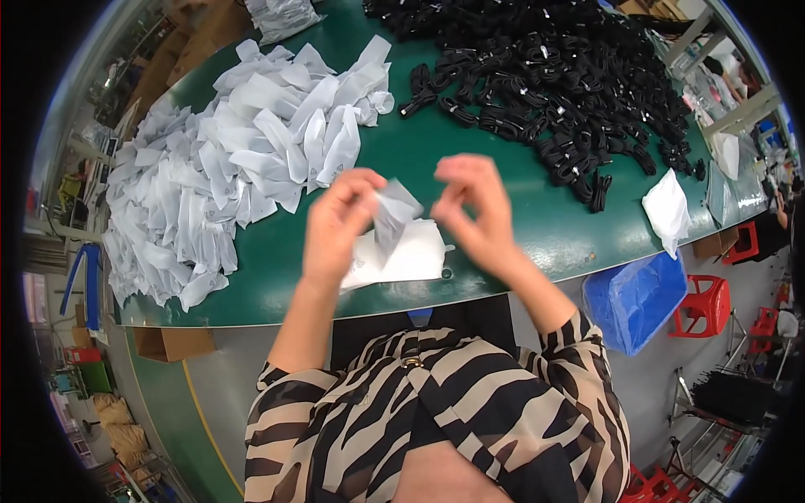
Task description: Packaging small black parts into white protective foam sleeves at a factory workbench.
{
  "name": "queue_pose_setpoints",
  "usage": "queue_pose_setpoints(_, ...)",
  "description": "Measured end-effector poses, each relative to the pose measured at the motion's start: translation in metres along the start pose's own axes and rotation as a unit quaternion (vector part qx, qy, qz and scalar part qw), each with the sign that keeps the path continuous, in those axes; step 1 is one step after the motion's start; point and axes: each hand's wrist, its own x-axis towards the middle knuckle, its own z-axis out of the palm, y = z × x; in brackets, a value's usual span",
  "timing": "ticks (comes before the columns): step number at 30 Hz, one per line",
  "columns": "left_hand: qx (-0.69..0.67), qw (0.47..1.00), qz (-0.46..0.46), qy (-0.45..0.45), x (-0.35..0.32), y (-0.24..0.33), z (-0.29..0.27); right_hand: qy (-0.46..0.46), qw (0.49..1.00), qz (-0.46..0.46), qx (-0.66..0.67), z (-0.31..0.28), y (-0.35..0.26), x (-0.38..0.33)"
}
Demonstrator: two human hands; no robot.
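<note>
Between the fingers and thumb of my left hand (pixel 342 216) is a small translucent plastic bag (pixel 396 210), raised over the table in front of me. Whether anything is inside the bag I cannot tell. My right hand (pixel 476 205) is just to the right of it, slightly blurred, fingers curved and apart from the thumb, with nothing seen in them. Under the hands lies a stack of flat white bags (pixel 419 256) near the table's front edge. A large heap of filled whitish bags (pixel 218 176) covers the left side. Bundled black cables (pixel 537 109) are piled at the far right.
The green table (pixel 411 159) has a curved front edge close to my body. A white bag (pixel 667 211) sits at its right end. Below, on the floor, stand a blue-lined bin (pixel 633 302) and a red stool (pixel 704 306). A cardboard box (pixel 180 342) is under the left edge.
</note>
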Motion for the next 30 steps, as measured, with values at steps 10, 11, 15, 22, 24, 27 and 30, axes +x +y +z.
queue_pose_setpoints(10, 0.311, 0.928, 0.115, 0.17, 0.056, -0.014, -0.055, -0.081, 0.841, -0.003, -0.535, -0.034, 0.154, 0.083)
queue_pose_setpoints(11, 0.32, 0.934, 0.116, 0.112, 0.039, -0.011, -0.04, -0.087, 0.843, -0.001, -0.531, -0.031, 0.148, 0.082)
queue_pose_setpoints(15, 0.327, 0.936, 0.023, -0.129, -0.029, -0.03, 0.009, -0.014, 0.891, 0.011, -0.453, -0.035, 0.132, 0.058)
queue_pose_setpoints(22, 0.408, 0.905, 0.095, -0.074, -0.052, -0.056, 0.033, -0.046, 0.973, 0.133, -0.183, -0.038, 0.028, -0.024)
queue_pose_setpoints(24, 0.419, 0.897, 0.123, -0.073, -0.052, -0.057, 0.034, -0.043, 0.976, 0.118, -0.18, -0.039, 0.007, -0.043)
queue_pose_setpoints(27, 0.375, 0.922, 0.082, -0.059, -0.054, -0.057, 0.032, -0.058, 0.972, 0.063, -0.217, -0.038, -0.007, -0.062)
queue_pose_setpoints(30, 0.31, 0.95, -0.005, -0.051, -0.052, -0.05, 0.032, -0.089, 0.961, -0.014, -0.26, -0.038, -0.008, -0.076)
